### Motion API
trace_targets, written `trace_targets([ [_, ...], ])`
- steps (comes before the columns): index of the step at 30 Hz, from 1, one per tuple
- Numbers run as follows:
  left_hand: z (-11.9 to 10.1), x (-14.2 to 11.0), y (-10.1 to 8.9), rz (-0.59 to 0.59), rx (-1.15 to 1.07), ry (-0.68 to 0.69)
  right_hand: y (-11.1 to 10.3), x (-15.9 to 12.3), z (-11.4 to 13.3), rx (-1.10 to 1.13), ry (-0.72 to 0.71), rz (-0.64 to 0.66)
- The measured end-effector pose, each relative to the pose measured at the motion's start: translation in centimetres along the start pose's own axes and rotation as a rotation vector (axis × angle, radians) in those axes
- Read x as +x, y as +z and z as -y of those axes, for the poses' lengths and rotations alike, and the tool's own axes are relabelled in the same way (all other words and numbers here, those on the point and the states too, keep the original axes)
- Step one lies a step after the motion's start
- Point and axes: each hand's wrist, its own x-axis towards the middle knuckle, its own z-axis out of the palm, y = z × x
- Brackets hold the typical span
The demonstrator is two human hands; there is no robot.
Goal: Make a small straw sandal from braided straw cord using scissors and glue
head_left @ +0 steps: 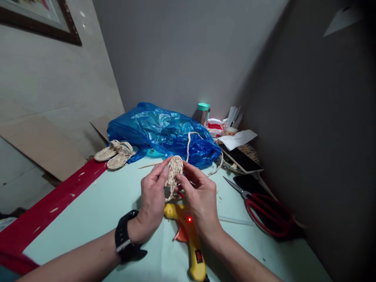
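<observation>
Both hands hold a small braided straw sole (175, 170) upright above the table, a coiled oval of pale cord. My left hand (152, 196), with a black watch (125, 237) on its wrist, pinches the sole's left edge between thumb and fingers. On the other edge, my right hand (199, 196) presses with its thumb on the face and its fingers behind. A loose braid end hangs below the sole. Beneath the hands lies a yellow glue gun (194, 246) with an orange trigger and a lit red light; my right hand covers part of it.
Two small woven straw slippers (117, 153) lie at the back left. A blue plastic bag (158, 127) fills the back. Red-handled scissors (261, 211) are at right, near a tablet (242, 158), a tissue pack (215, 127) and a green-lidded bottle (202, 113). Grey walls close in behind and right.
</observation>
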Motion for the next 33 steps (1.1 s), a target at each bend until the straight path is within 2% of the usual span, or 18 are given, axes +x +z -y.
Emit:
trace_targets([
  [6, 0.4, -0.7, 1.6, -0.003, -0.042, -0.015, -0.7, 0.1, 0.4, 0.071, 0.057, -0.027],
  [11, 0.5, -1.0, 1.8, -0.04, -0.077, -0.044, -0.8, -0.1, -0.1, 0.024, 0.031, -0.011],
  [16, 0.3, -0.8, 1.8, -0.049, -0.123, -0.123, -0.7, -0.4, 0.2, -0.026, 0.047, 0.063],
  [25, -0.7, -0.8, 1.3, 0.053, -0.197, -0.255, -1.2, 0.2, 0.0, -0.082, -0.008, 0.052],
  [33, -0.9, -1.1, 1.4, 0.138, -0.158, -0.259, -1.2, 0.4, 0.3, -0.108, -0.027, 0.051],
])
